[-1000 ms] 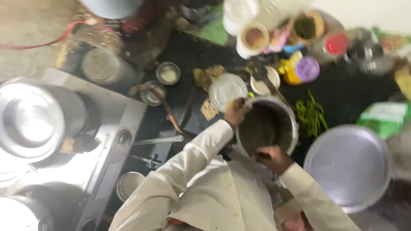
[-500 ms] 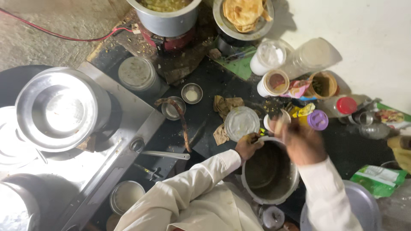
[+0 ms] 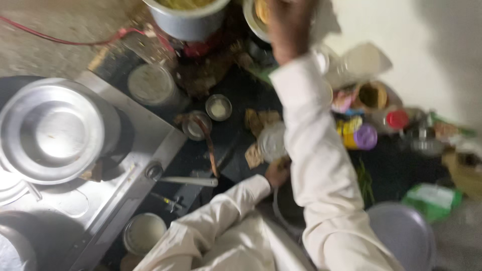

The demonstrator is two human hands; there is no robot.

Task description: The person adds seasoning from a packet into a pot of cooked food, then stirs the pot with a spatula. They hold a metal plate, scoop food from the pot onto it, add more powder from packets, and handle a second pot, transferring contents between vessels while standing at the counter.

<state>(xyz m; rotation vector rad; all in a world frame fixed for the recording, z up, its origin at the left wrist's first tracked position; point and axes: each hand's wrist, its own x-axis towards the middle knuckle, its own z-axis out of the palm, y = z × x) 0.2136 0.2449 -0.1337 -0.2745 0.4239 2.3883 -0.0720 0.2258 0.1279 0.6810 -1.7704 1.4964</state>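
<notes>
Reaching my right hand [image 3: 290, 25] up from the steel pot [image 3: 286, 213] to the far plate [image 3: 256, 17], its fingers too blurred to read, I keep my left hand [image 3: 277, 173] curled on the pot's rim.

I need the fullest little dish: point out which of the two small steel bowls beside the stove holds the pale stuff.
The farther small bowl holds a pale filling; the nearer bowl has a brown-handled utensil resting in it.

The dark counter at frame centre is being crowded by small steel bowls [image 3: 219, 107], a lidded jar [image 3: 150, 85] and coloured containers [image 3: 365, 136]. Open passage is being left only over the stove top [image 3: 108, 200], lower left.
</notes>
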